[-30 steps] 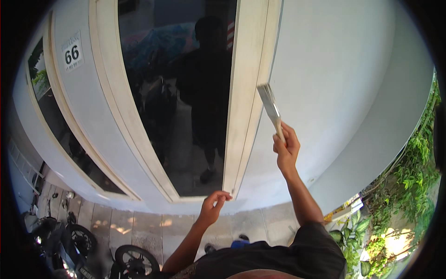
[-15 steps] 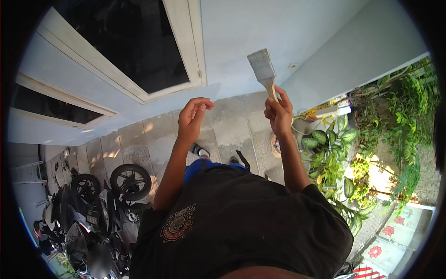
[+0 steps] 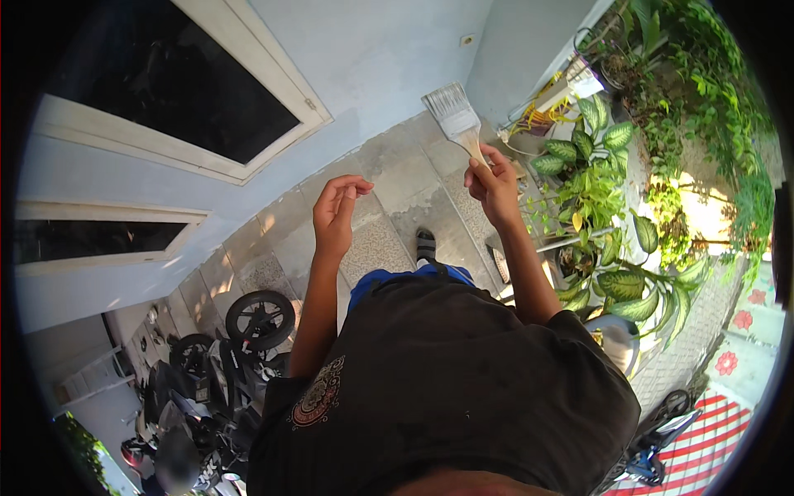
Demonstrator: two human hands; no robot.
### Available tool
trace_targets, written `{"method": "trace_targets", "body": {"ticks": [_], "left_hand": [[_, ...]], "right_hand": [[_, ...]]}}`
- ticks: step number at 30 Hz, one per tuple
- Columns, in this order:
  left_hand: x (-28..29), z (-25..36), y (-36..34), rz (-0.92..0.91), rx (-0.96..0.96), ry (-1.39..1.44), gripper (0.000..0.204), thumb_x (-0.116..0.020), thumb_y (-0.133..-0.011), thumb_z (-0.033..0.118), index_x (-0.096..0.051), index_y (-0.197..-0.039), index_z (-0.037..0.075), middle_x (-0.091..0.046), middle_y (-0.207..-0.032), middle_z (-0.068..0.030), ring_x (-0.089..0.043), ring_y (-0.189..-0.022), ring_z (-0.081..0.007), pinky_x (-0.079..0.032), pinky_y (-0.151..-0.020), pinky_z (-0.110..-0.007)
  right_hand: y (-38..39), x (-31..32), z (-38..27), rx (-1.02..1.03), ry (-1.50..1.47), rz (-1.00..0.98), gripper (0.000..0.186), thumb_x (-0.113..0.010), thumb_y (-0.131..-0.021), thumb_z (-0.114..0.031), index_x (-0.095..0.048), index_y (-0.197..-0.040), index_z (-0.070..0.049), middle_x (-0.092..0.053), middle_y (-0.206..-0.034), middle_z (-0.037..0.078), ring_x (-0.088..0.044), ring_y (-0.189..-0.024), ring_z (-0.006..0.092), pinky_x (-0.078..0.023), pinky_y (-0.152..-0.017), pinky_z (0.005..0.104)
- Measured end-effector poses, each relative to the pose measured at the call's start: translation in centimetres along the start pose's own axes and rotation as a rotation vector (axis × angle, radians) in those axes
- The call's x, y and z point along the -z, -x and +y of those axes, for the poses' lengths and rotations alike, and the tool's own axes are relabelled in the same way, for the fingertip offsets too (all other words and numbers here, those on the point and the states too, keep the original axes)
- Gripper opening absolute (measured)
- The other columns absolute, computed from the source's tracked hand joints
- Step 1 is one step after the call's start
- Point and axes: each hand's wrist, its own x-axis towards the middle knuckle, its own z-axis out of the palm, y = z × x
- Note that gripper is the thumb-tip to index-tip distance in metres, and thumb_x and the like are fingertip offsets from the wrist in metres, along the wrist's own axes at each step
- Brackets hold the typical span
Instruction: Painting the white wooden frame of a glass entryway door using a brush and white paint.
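Head view: the right hand (image 3: pixel 495 186) pinches the wooden handle (image 3: pixel 475 149) of the paintbrush (image 3: pixel 459 122) between thumb and fingers, out over the paving (image 3: pixel 399 172), while the left hand (image 3: pixel 335 213) hangs with its fingers loosely curled, holding nothing that shows. A light, steady grip seems best for carrying it, with the bristles (image 3: pixel 447 99) well clear of the wall (image 3: pixel 376 58), the leafy plants (image 3: pixel 608 186) and the dark shirt (image 3: pixel 447 372)
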Motion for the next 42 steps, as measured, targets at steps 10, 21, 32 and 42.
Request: {"method": "trace_targets", "body": {"ticks": [10, 21, 32, 42], "left_hand": [[-2.7, 1.9, 10.3, -0.190, -0.003, 0.023, 0.021, -0.048, -0.101, 0.008, -0.057, -0.116, -0.003, -0.066, -0.103, -0.0127, -0.062, -0.101, -0.0194, -0.047, -0.094, -0.034], [-3.7, 3.3, 26.0, -0.275, 0.035, 0.072, 0.021, -0.048, -0.100, 0.006, -0.057, -0.117, -0.003, -0.066, -0.103, -0.0128, -0.062, -0.099, -0.0185, -0.047, -0.093, -0.033], [-6.3, 7.2, 35.9, -0.109, -0.064, 0.009, 0.020, -0.050, -0.101, 0.009, -0.057, -0.116, -0.001, -0.066, -0.104, -0.0112, -0.062, -0.100, -0.0182, -0.048, -0.092, -0.033], [-15.6, 7.8, 49.4, 0.168, -0.122, 0.057, 0.018, -0.050, -0.101, 0.008, -0.059, -0.116, 0.002, -0.067, -0.104, -0.0085, -0.062, -0.099, -0.0155, -0.046, -0.092, -0.031]], "right_hand": [[17.1, 1.6, 3.0, 0.022, 0.045, 0.116, 0.035, -0.062, -0.095, -0.014, -0.053, -0.127, -0.004, -0.062, -0.066, 0.005, -0.037, -0.045, 0.0050, -0.025, -0.044, 0.0229], [34.8, 1.4, 7.1, -0.002, -0.023, 0.135, 0.034, -0.061, -0.096, -0.015, -0.051, -0.126, -0.003, -0.063, -0.066, 0.007, -0.036, -0.045, 0.0054, -0.027, -0.044, 0.0235], [40.6, 3.4, 5.6, -0.008, -0.054, 0.047, 0.028, -0.057, -0.097, -0.011, -0.052, -0.124, -0.004, -0.060, -0.065, 0.008, -0.033, -0.044, 0.0052, -0.023, -0.043, 0.0230], [46.6, 7.6, 1.3, -0.005, -0.015, -0.223, 0.027, -0.056, -0.097, -0.009, -0.053, -0.124, -0.005, -0.059, -0.065, 0.008, -0.034, -0.044, 0.0051, -0.025, -0.043, 0.0224]]}}
